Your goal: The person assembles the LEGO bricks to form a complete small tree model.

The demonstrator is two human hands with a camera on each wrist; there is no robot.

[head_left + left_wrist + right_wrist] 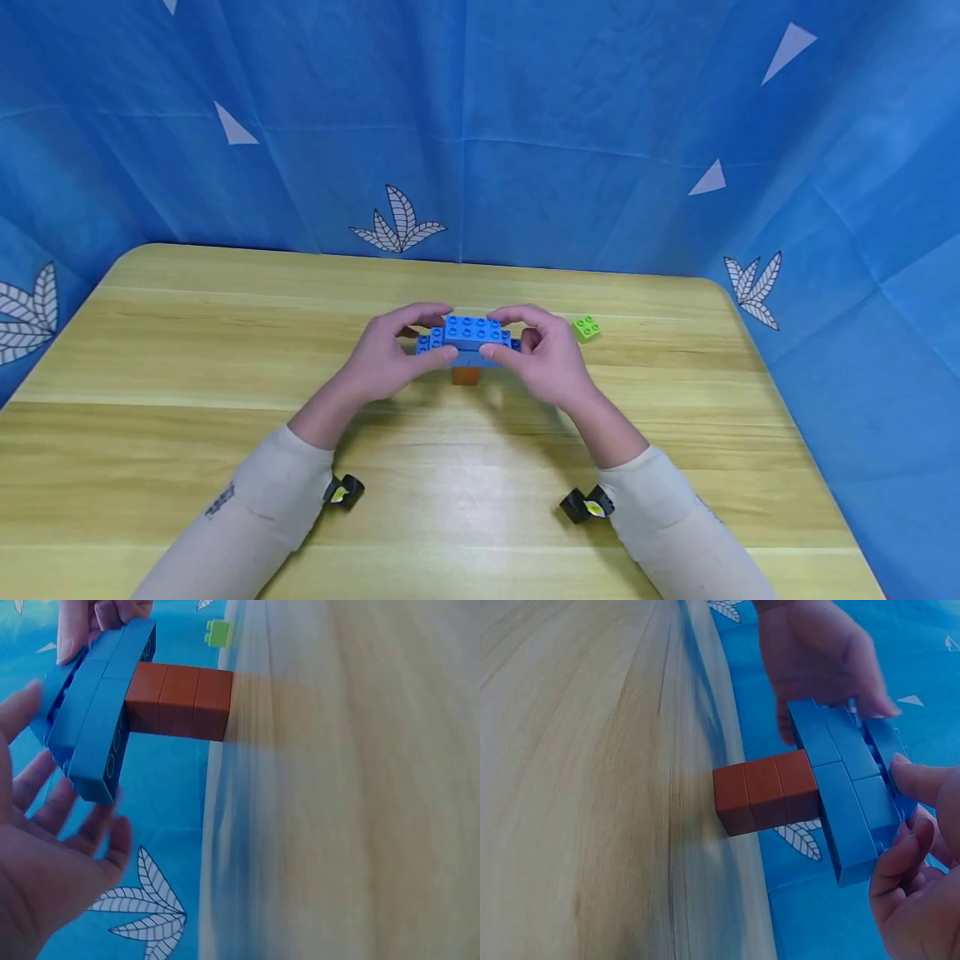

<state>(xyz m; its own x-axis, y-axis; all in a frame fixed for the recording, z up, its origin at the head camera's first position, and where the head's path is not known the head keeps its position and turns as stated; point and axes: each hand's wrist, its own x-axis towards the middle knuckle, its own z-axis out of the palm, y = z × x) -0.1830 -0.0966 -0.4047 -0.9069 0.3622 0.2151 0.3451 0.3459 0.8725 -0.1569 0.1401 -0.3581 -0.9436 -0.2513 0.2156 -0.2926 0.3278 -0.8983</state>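
Note:
A blue building brick point(472, 332) with studs on top lies between both hands, over a stepped stack of blue bricks point(840, 761). A narrow gap shows under part of this top brick in the right wrist view. My left hand point(382, 354) pinches its left end, thumb in front and index finger behind. At the right end, my right hand point(549, 357) pinches it the same way. Below the blue layers, a column of three brown-orange bricks point(178, 701) stands upright on the table. The other fingers spread around the blue layers' ends.
A small lime-green brick point(587, 328) lies on the wooden table point(225, 333), to the right of my right hand. A blue curtain point(525, 200) with leaf prints hangs behind the table's back edge. Black wrist devices point(576, 506) stick out inward from the sleeves.

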